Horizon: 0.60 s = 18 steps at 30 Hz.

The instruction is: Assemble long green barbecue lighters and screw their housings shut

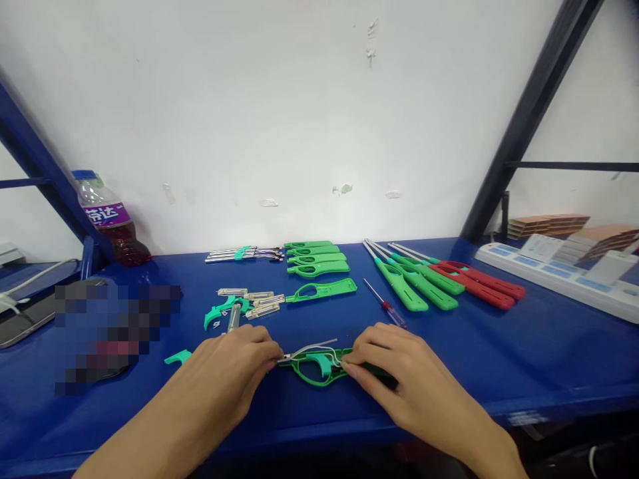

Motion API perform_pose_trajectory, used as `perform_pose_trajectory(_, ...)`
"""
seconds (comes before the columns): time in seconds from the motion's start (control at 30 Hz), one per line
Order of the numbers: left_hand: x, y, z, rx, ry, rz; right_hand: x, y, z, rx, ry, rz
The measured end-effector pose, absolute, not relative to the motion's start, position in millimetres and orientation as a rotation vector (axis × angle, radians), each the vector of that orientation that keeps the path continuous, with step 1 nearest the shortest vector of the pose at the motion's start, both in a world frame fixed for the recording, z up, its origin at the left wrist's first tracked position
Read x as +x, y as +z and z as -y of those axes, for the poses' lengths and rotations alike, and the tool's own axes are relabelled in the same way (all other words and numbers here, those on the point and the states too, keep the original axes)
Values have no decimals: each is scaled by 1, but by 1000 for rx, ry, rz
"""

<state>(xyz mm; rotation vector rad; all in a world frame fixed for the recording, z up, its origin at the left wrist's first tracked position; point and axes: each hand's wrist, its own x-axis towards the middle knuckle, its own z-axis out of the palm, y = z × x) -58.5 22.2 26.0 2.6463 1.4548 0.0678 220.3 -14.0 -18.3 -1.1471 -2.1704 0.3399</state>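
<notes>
Near the table's front edge lies a green half-shell of a lighter casing (pixel 323 383), open side up, with a teal trigger (pixel 323 363) inside. Thin white wires (pixel 312 347) loop over it from a small metal end piece (pixel 285 358). My left hand (pixel 227 369) pinches this end piece at the casing's neck; anything further left is hidden by the hand. Over the handle, my right hand (pixel 404 376) closes its thumb and fingers on the casing, fingertips touching the wire beside the trigger. Part of the handle is covered by that hand.
Behind lie clear fuel tanks (pixel 262 311), teal triggers (pixel 215 313), metal tubes (pixel 224 255) and green half-shells (pixel 319 268). Rightward are a screwdriver (pixel 392 313), green lighters (pixel 407 289), red lighters (pixel 479 286) and a power strip (pixel 559 276). A bottle (pixel 112 223) leans at left.
</notes>
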Motion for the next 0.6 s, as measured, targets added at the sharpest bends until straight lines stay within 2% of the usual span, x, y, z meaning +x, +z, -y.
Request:
perform_pose_trajectory(0.23, -62, 17, -26, 2677, 159, -1403, 220, -17, 14, -1144, 341, 2164)
perform_pose_trajectory(0.6, -52, 23, -23, 2657, 64, -1430, 221, -17, 14, -1156, 305, 2165)
